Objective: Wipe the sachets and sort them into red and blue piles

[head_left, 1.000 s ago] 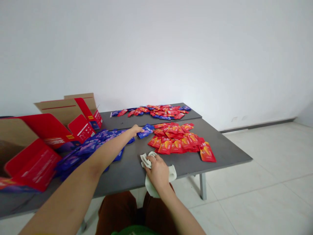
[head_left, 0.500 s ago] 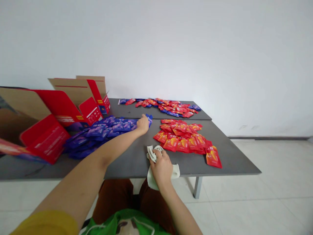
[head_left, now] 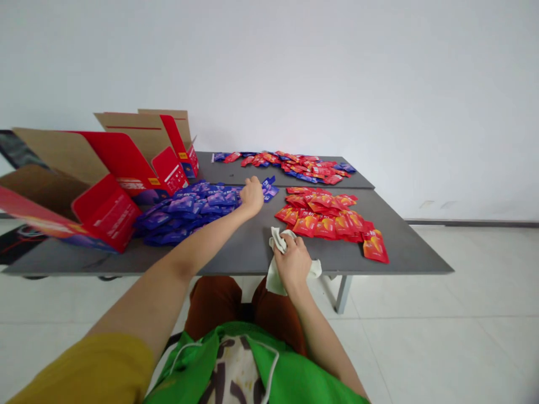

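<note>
My left hand (head_left: 251,194) reaches over the right end of a heap of purple-blue packets (head_left: 197,205). Its fingers are curled, and what they hold, if anything, is hidden. Close beside it on the right lie a few purple packets (head_left: 269,189). Near the table's front edge, my right hand (head_left: 293,262) is closed on a crumpled pale cloth (head_left: 275,278), part of which hangs over the edge. Beyond and to the right of this hand, red-orange packets (head_left: 326,216) lie in overlapping rows, with one packet (head_left: 375,247) at their near right end.
Open red cardboard boxes (head_left: 107,216) stand along the left of the grey table (head_left: 236,255). Across a seam, a mixed pile of red and blue packets (head_left: 303,168) spreads on the far table. A white wall (head_left: 379,84) rises behind.
The view has tilted, so the table sits higher and more of the boxes shows. My left hand has drawn slightly left, uncovering more of the purple packets beside it. The right hand keeps the cloth.
</note>
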{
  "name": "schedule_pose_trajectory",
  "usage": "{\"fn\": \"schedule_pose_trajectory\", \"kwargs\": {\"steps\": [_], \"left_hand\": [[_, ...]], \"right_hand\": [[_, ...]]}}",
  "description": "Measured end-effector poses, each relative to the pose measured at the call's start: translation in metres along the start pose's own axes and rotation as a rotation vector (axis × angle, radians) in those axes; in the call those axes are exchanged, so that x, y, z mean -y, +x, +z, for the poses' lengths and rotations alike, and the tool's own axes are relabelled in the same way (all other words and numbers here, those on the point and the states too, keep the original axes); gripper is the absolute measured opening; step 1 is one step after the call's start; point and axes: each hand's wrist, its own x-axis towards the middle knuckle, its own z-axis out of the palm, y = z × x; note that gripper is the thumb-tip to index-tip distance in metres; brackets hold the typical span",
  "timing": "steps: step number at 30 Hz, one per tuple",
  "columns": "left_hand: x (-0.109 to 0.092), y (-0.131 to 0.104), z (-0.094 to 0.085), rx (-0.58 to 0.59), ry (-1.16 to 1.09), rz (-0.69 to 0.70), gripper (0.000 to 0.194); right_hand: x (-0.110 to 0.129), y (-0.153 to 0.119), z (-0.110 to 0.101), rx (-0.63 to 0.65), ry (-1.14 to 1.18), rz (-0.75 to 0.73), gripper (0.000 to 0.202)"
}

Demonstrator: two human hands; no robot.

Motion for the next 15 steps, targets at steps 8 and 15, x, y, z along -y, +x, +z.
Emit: {"fn": "schedule_pose_trajectory", "kwargs": {"steps": [8, 15], "left_hand": [[0.052, -0.096, -0.017, 0.123, -0.149, -0.044, 0.031], [0.064, -0.163, -0.005, -0.101, 0.145, -0.114, 0.042]], "right_hand": [[0.003, 0.023, -0.019, -0.105, 0.433, -0.160, 0.030], [0.032, 0.039, 0.004, 0.006, 0.386, -0.419, 0.039]]}}
